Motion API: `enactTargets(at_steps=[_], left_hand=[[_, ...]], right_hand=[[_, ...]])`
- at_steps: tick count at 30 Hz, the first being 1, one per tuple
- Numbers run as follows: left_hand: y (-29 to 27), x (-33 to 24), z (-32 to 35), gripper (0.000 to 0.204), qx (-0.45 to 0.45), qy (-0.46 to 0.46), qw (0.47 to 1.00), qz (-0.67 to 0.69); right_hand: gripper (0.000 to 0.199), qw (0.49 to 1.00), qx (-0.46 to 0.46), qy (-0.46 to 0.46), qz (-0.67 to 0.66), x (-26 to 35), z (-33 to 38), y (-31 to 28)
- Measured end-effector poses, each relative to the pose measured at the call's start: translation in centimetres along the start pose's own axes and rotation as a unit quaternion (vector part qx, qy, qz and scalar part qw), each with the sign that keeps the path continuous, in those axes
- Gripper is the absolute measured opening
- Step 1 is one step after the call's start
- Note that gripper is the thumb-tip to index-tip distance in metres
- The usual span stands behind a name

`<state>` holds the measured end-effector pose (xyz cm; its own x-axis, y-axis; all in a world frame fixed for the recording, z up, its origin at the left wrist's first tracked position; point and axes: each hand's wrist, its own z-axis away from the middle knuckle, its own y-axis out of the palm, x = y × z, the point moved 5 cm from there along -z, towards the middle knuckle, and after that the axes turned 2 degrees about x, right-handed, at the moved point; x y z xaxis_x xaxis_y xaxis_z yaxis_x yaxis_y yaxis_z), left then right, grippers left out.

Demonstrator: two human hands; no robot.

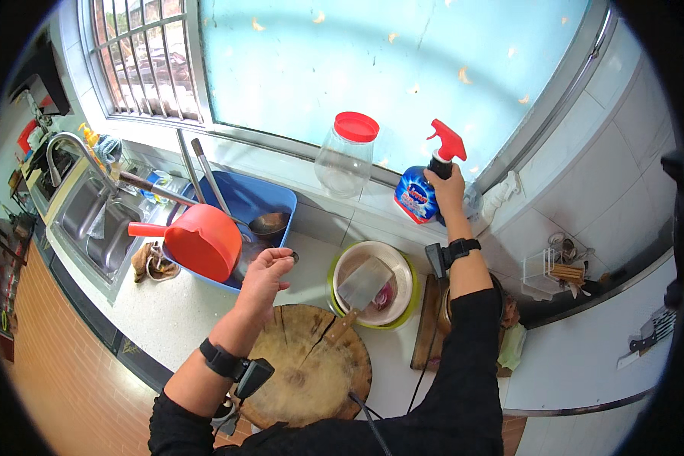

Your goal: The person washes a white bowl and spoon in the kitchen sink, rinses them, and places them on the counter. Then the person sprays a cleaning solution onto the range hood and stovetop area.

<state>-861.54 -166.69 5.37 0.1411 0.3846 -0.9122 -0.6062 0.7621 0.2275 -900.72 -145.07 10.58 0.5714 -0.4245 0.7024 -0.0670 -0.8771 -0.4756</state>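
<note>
My right hand (448, 190) is closed around the neck of a spray bottle (416, 196), which has a blue label and a red trigger head. The bottle is upright by the window sill. My left hand (263, 283) hovers over the counter between the blue tub (270, 190) and a round wooden chopping block (300, 380). Its fingers are loosely bent and apart, with nothing visible in them. A red plastic dipper (204, 242) lies on top of the tub. Left of the bottle, a clear jar (343, 163) with a red lid stands on the sill.
A cleaver (365, 281) rests across a pale bowl (349, 262) holding a piece of red onion, its handle over the block. Metal utensils stick out of the tub. At the left is a steel sink (102, 228); at the right, a clear chopstick holder (539, 272).
</note>
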Motion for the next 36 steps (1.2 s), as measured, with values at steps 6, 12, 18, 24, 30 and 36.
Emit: enactTargets(at_steps=[6, 12, 18, 24, 30, 36], left_hand=[[-0.1, -0.5, 1.9, 0.033, 0.060, -0.007, 0.998, 0.007], [-0.1, -2.4, 6.7, 0.083, 0.145, 0.062, 0.987, -0.020], [-5.7, -3.2, 14.5, 0.127, 0.134, 0.224, 0.965, -0.005], [-18.8, -1.5, 25.6, 0.113, 0.125, 0.197, 0.932, 0.278], [-35.8, 2.7, 42.5, 0.077, 0.119, 0.244, 0.886, 0.375], [-53.1, 6.7, 58.6, 0.085, -0.046, 0.245, 0.897, 0.366]], right_hand=[[0.050, 0.996, -0.018, -0.067, -0.047, 7.1, 4.4, -2.4], [0.048, 0.959, 0.080, 0.000, -0.272, 19.6, 12.6, -5.5], [0.048, 0.836, 0.254, 0.098, -0.476, 33.2, 23.2, -2.3], [0.044, 0.787, 0.318, 0.046, -0.526, 47.9, 36.4, 1.1], [0.034, 0.654, 0.400, 0.079, -0.637, 63.5, 55.7, 6.2], [0.060, 0.551, 0.606, 0.036, -0.572, 77.9, 73.9, 11.7]])
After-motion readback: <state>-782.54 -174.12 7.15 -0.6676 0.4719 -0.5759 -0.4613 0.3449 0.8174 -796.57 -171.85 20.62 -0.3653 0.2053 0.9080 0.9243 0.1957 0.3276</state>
